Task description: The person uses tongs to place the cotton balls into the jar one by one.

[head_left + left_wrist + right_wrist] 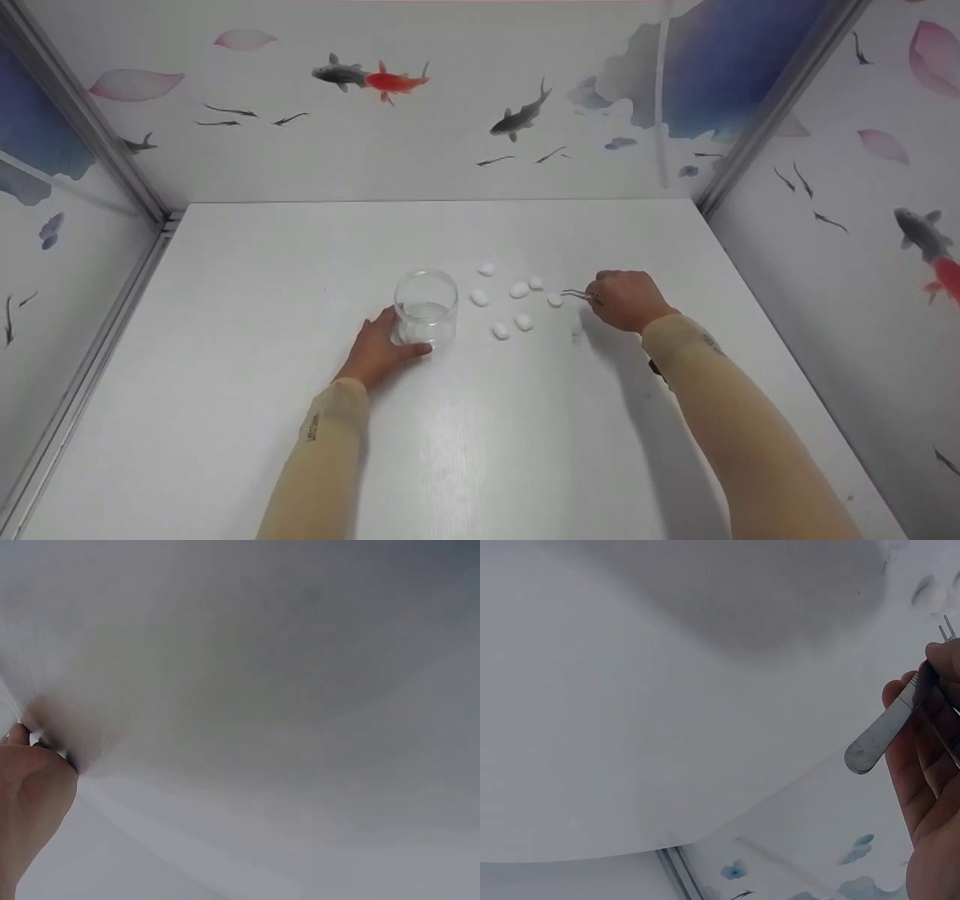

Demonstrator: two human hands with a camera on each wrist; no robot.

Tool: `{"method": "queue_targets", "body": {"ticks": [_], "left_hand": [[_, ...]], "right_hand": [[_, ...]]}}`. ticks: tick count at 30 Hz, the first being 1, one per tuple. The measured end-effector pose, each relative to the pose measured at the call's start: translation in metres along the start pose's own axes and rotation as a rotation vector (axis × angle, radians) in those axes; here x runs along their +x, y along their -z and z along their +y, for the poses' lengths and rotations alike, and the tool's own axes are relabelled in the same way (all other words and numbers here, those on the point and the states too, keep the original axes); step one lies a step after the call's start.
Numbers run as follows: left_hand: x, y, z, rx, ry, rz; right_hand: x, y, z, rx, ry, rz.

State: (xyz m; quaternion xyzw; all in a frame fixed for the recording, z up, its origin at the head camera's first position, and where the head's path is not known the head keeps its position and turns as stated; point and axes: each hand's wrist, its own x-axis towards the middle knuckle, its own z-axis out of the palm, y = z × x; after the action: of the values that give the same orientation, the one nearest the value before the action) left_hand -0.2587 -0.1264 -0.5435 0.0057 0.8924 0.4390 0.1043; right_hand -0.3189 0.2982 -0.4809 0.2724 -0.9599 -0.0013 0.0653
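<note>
My left hand grips a clear glass jar low on its left side, thumb at the front and fingers round the back. The jar stands upright on the white table. In my right hand is a pair of metal tweezers, pinched between thumb and fingers; in the right wrist view their rounded end sticks out past the fingers. The slightly parted tips point left, right by the nearest white cotton ball. More cotton balls lie scattered between the jar and the tweezers. The left wrist view shows mostly bare surface.
The white table is enclosed by a back panel and side panels printed with fish and petals. Metal corner posts join them. A small faint transparent mark lies below the tweezers.
</note>
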Motion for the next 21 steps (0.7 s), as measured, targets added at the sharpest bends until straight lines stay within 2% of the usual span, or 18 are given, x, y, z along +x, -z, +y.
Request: {"method": "queue_targets", "body": {"ticks": [12,21], "left_hand": [[-0.001,-0.001,-0.002,-0.009,0.02,0.008],[0.001,-0.001,-0.003,0.001,-0.004,0.006]], "right_hand": [[0.006,-0.004,-0.005,0.011,-0.009,-0.029],[0.01,-0.012,-0.006,-0.023,0.005,-0.061]]}}
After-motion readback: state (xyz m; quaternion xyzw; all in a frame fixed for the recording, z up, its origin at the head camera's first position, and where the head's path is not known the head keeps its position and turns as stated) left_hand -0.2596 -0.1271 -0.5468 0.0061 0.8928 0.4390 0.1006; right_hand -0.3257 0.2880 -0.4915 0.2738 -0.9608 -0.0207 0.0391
